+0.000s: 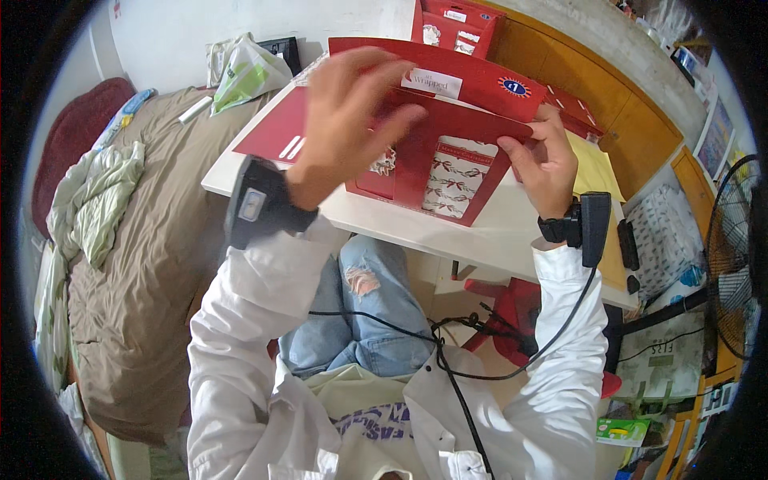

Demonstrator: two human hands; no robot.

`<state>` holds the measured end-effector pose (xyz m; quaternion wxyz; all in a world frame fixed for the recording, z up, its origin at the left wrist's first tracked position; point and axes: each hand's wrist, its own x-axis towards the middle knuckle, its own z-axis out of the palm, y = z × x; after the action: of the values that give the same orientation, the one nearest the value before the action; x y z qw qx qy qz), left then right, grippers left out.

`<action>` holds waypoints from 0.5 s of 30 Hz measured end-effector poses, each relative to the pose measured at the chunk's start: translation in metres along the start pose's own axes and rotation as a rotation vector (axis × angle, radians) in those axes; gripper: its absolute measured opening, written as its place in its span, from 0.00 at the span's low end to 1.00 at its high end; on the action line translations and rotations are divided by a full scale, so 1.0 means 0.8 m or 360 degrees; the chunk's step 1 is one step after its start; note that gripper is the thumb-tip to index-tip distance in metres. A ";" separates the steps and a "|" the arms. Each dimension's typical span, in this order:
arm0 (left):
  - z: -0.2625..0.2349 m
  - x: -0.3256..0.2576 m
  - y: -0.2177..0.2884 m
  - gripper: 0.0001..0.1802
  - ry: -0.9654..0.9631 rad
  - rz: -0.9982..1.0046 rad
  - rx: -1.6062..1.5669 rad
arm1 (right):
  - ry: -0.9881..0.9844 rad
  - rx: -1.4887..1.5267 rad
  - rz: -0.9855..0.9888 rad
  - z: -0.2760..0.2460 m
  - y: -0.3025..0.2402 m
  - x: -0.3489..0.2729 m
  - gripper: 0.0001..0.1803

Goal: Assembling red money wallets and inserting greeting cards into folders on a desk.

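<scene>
The right grip (pixel 554 164) holds the red box (pixel 418 152) over the counter (pixel 382 218) — the left grip (pixel 352 120), fingers wide, hides part of it. Another red box (pixel 450 32) stands behind — yellow paper (pixel 596 166) lies to the right.

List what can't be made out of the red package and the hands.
All in the head view:
Inside of the red package: mostly hidden by its front panel.
Left hand: blurred; contact with the package unclear.
Some fingertips of the right hand: hidden behind the package.
</scene>
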<state>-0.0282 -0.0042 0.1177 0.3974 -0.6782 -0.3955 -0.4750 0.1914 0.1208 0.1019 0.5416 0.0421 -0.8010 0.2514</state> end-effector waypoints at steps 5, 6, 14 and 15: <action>-0.020 -0.034 -0.046 0.16 0.0194 -0.0537 0.0031 | -0.0083 -0.0084 -0.0049 -0.005 0.000 0.006 0.12; -0.020 -0.037 -0.049 0.15 0.0124 -0.0580 -0.0137 | -0.0075 -0.0067 -0.0033 -0.006 0.000 0.006 0.12; -0.024 -0.045 -0.052 0.08 0.0128 -0.0616 -0.0422 | -0.0108 -0.0001 -0.0012 -0.004 -0.010 0.002 0.11; -0.025 -0.044 -0.054 0.07 0.0088 -0.0543 -0.0389 | -0.0095 -0.0009 -0.0031 -0.003 -0.010 0.001 0.12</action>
<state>-0.0826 -0.0124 0.0953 0.2367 -0.6314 -0.4329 -0.5983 0.1957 0.1151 0.1058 0.5201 0.0557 -0.8171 0.2425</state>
